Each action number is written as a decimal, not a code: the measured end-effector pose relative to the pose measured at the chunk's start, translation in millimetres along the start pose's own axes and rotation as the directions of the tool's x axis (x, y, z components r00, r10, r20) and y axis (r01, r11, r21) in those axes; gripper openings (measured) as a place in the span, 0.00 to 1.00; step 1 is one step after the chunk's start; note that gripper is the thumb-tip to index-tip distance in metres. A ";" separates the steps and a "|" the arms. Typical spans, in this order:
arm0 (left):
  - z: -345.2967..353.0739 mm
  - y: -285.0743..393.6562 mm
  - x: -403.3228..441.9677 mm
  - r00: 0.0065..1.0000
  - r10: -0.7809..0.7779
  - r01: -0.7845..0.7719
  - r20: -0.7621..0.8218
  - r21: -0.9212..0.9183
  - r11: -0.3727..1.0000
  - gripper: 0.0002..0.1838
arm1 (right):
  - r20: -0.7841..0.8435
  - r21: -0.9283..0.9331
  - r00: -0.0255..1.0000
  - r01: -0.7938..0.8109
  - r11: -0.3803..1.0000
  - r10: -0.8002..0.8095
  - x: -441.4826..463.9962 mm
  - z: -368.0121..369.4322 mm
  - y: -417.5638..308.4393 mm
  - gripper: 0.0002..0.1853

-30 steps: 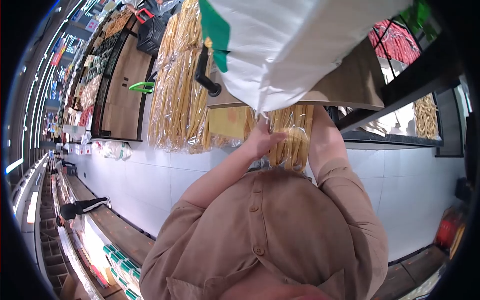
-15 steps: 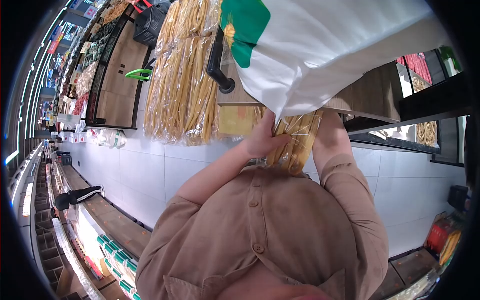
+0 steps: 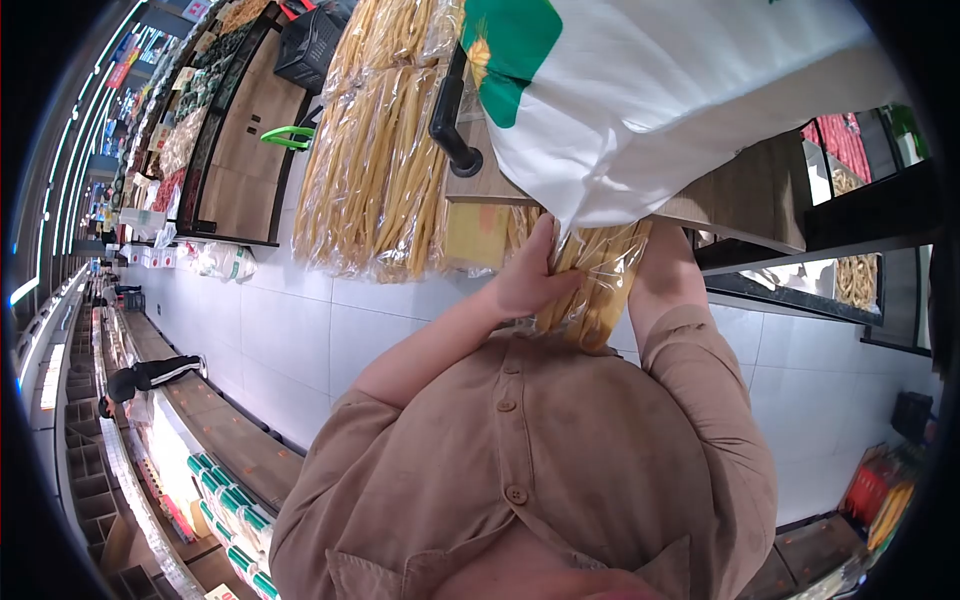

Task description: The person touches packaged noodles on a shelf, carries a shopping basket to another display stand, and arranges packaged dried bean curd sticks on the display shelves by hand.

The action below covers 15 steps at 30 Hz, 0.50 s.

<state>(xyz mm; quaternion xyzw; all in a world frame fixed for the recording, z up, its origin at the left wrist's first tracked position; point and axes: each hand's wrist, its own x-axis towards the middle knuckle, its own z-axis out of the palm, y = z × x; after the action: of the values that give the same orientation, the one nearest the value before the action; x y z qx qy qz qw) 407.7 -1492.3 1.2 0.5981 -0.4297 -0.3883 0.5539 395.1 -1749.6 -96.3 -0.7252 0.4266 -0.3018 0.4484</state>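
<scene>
Clearly, your left hand [image 3: 527,282] pinches the left edge of the strip packet [image 3: 603,285], whose long axis points lengthwise from your shirt [image 3: 600,440]; rightward, your forearm [image 3: 668,275] flanks it, right hand hidden, grip untellable.

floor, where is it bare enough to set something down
Bare floor lies between the stacked packs and the brown ledge, and between the right sleeve and the red goods. It's crowded at the left hand: pack, bag, board.
</scene>
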 end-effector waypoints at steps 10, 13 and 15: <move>-1.1 4.0 -4.1 0.998 -0.063 0.061 0.018 0.099 0.993 0.38 | 0.007 -0.015 1.000 0.000 1.000 0.000 3.3 2.7 -5.9 0.17; -2.8 1.2 -5.1 0.994 -0.104 0.100 0.044 0.077 0.992 0.38 | 0.012 -0.017 1.000 -0.001 1.000 0.001 3.8 4.0 -5.4 0.17; -3.2 1.1 -5.2 0.992 -0.115 0.111 0.051 0.070 0.991 0.38 | 0.005 -0.026 1.000 -0.006 1.000 0.006 2.6 3.0 -3.0 0.17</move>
<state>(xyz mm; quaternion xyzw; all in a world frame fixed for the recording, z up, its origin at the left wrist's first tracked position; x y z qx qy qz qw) 408.9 -1486.4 2.5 0.6289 -0.4228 -0.4207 0.4987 399.8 -1750.0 -94.7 -0.7305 0.4315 -0.2933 0.4407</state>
